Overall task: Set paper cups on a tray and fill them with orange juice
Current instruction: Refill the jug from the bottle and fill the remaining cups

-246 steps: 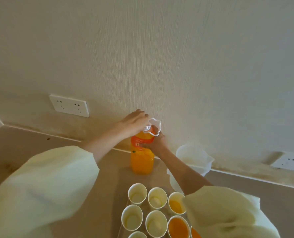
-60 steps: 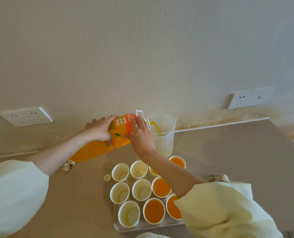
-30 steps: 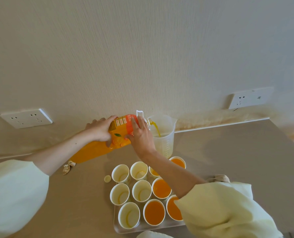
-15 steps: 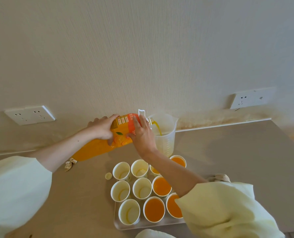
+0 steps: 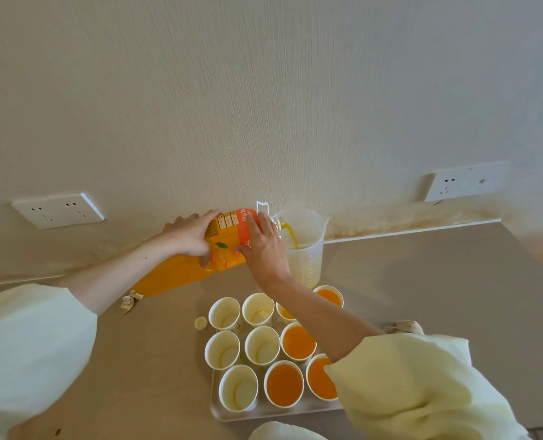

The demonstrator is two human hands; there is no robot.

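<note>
Orange juice streams from the tipped bottle into the clear jug just behind the tray. Seconds ago the bottle stood upright, being uncapped. The left hand wraps its fingers round the body; the right hand clasps the shoulder, thumb beneath. Five paper cups on the tray look empty, so the jug is probably being refilled for them.

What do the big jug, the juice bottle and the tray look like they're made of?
Measuring jug: probably translucent, frosted plastic; the juice inside shows dimly through its wall. Juice bottle: seemingly clear plastic, since the juice colours its whole body, with a glossy printed label. Tray: pale, smooth, faintly shiny, likely plastic.
</note>
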